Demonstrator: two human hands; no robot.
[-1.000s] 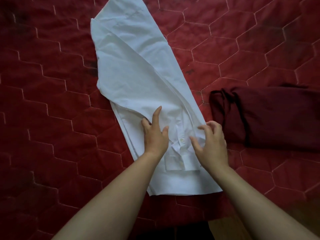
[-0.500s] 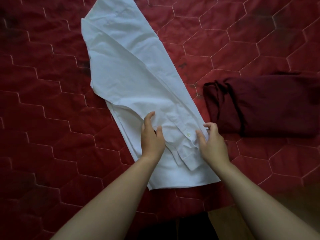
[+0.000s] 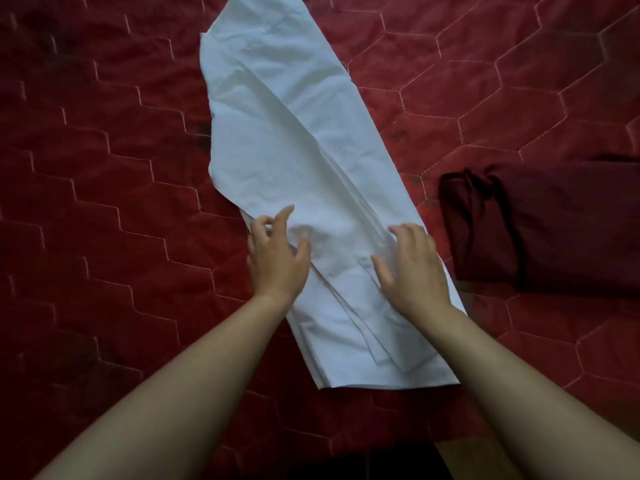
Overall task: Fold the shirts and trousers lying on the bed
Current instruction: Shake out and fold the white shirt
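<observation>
A white shirt lies on the red quilted bed, folded lengthwise into a long narrow strip that runs from the top centre down to the lower right. Its sleeve and cuff lie along the strip near the lower end. My left hand rests on the strip's left edge with fingers spread. My right hand lies flat on the strip's right side, fingers apart, over the sleeve. Neither hand grips the cloth.
A dark maroon garment, folded, lies on the bed to the right of the shirt, close to its right edge. At the bottom centre the bed's edge meets a dark gap and a strip of wooden floor.
Both hands have slid up the shirt and flattened the cuff and sleeve, which were bunched before. The view has shifted so the shirt sits further right.
</observation>
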